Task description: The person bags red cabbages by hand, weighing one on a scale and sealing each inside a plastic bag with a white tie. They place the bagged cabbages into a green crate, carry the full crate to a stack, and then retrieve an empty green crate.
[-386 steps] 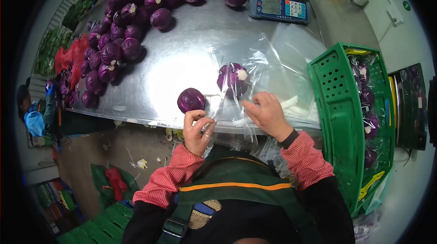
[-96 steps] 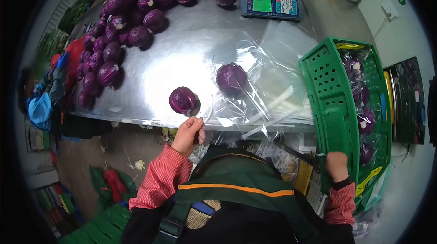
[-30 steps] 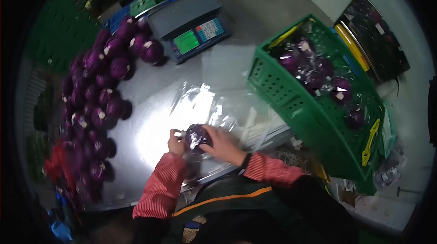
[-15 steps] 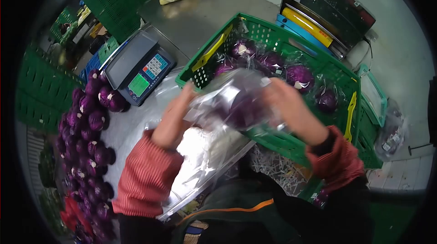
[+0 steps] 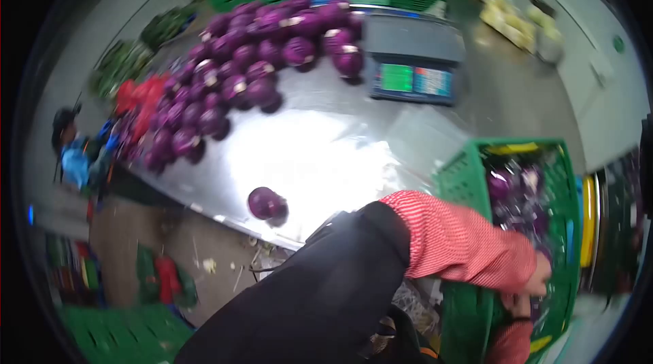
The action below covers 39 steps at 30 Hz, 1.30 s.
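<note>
Both hands are down inside the green crate [image 5: 469, 180] at the right. My left hand [image 5: 539, 277] reaches across from the left, its fingers mostly hidden and blurred. Just below it in view, my right hand [image 5: 520, 304] comes up from the lower edge, partly covered by the left sleeve. Dark purple in clear film shows around the hands; whether they grip it I cannot tell. Bagged red cabbages [image 5: 500, 184] lie in the crate's far part. A single loose red cabbage [image 5: 264, 203] sits at the table's near edge, apart from both hands.
A large pile of red cabbages [image 5: 262, 51] covers the far left of the metal table [image 5: 306, 112]. Behind the crate stands a digital scale [image 5: 415, 58], with clear plastic bags [image 5: 422, 133] before it. A person [image 5: 78, 157] in blue is at the far left.
The view has swung left. The bagged red cabbage held between both hands over the crate has gone down into it with them, and the hands have come close together.
</note>
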Available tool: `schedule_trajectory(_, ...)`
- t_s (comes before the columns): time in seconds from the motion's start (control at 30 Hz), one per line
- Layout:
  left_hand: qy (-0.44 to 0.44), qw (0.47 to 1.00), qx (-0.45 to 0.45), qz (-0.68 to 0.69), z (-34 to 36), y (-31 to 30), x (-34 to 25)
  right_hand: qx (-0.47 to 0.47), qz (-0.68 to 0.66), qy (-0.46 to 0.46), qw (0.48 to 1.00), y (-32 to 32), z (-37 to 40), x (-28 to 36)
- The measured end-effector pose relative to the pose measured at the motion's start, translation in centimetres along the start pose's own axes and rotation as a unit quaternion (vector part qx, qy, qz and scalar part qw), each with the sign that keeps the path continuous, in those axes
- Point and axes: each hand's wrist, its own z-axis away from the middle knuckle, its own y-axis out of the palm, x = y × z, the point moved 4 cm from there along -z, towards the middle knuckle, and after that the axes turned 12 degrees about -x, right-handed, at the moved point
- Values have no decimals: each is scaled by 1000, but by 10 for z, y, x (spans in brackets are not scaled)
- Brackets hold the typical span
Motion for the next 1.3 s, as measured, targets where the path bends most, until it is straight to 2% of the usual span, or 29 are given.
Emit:
schedule_trajectory(0.03,13,998,-44,47,13,-20,-4,-112,100,-9,989,8,20,24)
schedule_trajectory(0.07,29,992,-92,86,33,-52,-11,-205,358,-51,909,27,48,67)
schedule_trajectory(0.1,43,982,-149,106,62,-97,-19,-280,594,-79,750,64,81,117)
schedule_trajectory(0.13,26,976,-190,106,98,-145,-26,-336,714,-119,603,115,112,160)
schedule_trajectory(0.17,26,958,-271,91,133,-180,-12,-391,748,-191,501,173,145,200)
schedule_trajectory(0.2,60,952,-291,68,142,-188,-6,-376,764,-227,473,183,141,207)
schedule_trajectory(0.23,-110,923,-368,-29,211,-244,45,-425,693,-325,484,277,190,257)
schedule_trajectory(0.3,-183,819,-501,-212,308,-336,74,-367,561,-544,505,383,218,284)
schedule_trajectory(0.33,-233,750,-552,-280,358,-380,88,-310,484,-585,573,436,221,287)
schedule_trajectory(0.37,-233,671,-566,-419,414,-421,125,-234,437,-598,629,481,216,284)
schedule_trajectory(0.4,-226,621,-549,-512,446,-465,122,-167,438,-613,637,529,209,279)
schedule_trajectory(0.43,-218,597,-551,-540,470,-498,122,-90,432,-619,650,577,197,270)
schedule_trajectory(0.5,-352,543,-532,-546,506,-540,136,30,488,-608,625,661,166,246)
schedule_trajectory(0.57,-429,548,-495,-521,537,-560,168,105,449,-600,654,746,145,224)
schedule_trajectory(0.6,-411,566,-486,-525,542,-560,177,126,425,-597,669,781,124,212)
schedule_trajectory(0.63,-396,584,-475,-526,547,-549,184,159,431,-527,715,815,109,205)
schedule_trajectory(0.67,-318,612,-485,-537,545,-541,178,190,434,-450,757,847,95,198)
schedule_trajectory(0.7,-314,661,-514,-448,540,-536,159,200,414,-410,788,875,77,188)
schedule_trajectory(0.77,-308,636,-666,-240,552,-526,152,203,372,-303,854,922,49,175)
schedule_trajectory(0.8,-326,586,-699,-251,562,-529,158,195,350,-234,886,940,41,170)
schedule_trajectory(0.83,-323,568,-712,-257,576,-529,185,199,319,-182,909,954,37,167)
schedule_trajectory(0.9,-305,619,-721,69,584,-516,254,204,253,-81,942,974,31,161)
schedule_trajectory(0.97,-355,687,-627,96,542,-512,204,210,246,-64,944,980,21,149)
schedule_trajectory(1.03,-366,630,-661,176,520,-498,175,255,180,-25,950,963,22,140)
schedule_trajectory(1.1,-343,674,-610,238,512,-487,159,337,45,25,940,931,38,147)
schedule_trajectory(1.13,-317,696,-594,250,505,-484,149,305,-2,51,951,911,42,146)
schedule_trajectory(1.23,-346,701,-569,256,485,-459,114,282,-138,52,948,843,52,151)
schedule_trajectory(1.27,-377,679,-584,236,483,-442,113,252,-164,64,952,813,60,154)
schedule_trajectory(1.3,-418,701,-523,245,476,-416,113,239,-206,94,944,783,64,152)
